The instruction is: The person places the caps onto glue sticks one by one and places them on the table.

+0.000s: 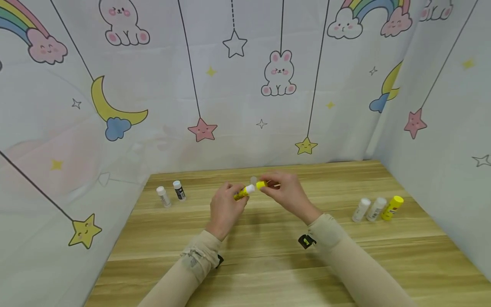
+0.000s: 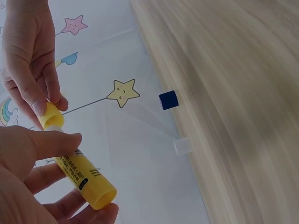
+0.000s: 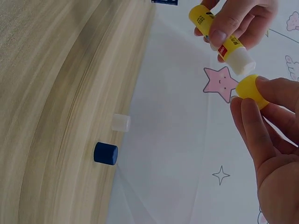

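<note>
Over the middle of the table, my left hand [image 1: 228,207] grips a yellow glue stick [image 2: 86,179] by its barrel, with the white end [image 3: 240,61] bare and pointing toward my right hand. Thumb and fingertips of my right hand [image 1: 288,195] pinch a yellow cap [image 3: 247,88]. In the right wrist view a narrow gap separates the cap from the white end; its open mouth [image 2: 53,120] shows in the left wrist view. Behind the hands, a translucent white cap [image 3: 121,122] and a dark blue cap [image 3: 106,153] rest near the table's far edge.
At the table's left stand a white glue stick [image 1: 163,196] and a black-labelled one [image 1: 179,191]. Two white glue sticks [image 1: 361,210] and a capped yellow one [image 1: 393,208] stand in a row at the right. A printed cloth [image 1: 245,149] hangs behind the wooden table [image 1: 261,273].
</note>
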`<state>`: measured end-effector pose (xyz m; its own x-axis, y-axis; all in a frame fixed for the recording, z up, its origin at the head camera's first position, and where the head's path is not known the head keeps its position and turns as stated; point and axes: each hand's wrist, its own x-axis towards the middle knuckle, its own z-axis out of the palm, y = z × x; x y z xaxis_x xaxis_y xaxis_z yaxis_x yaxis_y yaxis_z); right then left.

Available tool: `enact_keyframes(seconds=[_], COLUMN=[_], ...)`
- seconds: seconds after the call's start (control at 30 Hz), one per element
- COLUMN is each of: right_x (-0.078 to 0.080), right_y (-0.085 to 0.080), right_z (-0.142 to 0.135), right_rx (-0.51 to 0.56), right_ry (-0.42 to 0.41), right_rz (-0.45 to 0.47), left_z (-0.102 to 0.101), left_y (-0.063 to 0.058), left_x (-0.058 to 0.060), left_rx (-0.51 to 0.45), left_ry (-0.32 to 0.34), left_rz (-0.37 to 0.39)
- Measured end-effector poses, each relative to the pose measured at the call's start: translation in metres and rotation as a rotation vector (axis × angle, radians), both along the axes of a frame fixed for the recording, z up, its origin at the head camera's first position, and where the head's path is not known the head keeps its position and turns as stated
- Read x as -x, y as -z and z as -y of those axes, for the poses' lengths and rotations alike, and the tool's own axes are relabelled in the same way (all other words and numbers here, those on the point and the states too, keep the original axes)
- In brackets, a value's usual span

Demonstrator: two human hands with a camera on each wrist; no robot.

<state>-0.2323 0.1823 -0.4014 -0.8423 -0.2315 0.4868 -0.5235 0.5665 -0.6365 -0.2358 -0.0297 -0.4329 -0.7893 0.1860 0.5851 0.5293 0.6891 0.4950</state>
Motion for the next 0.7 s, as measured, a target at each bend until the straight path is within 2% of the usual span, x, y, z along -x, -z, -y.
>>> enact_keyframes(seconds=[0.7], right_x=[-0.0053], right_y=[0.0041], right_z=[0.0039], right_rx=[-0.005], right_ry=[0.015], right_rz=[0.018], left_z=[-0.0029], left_y=[0.0016], left_x=[-0.0029], left_rx=[0.034], left_ry=[0.017], left_rz=[-0.039])
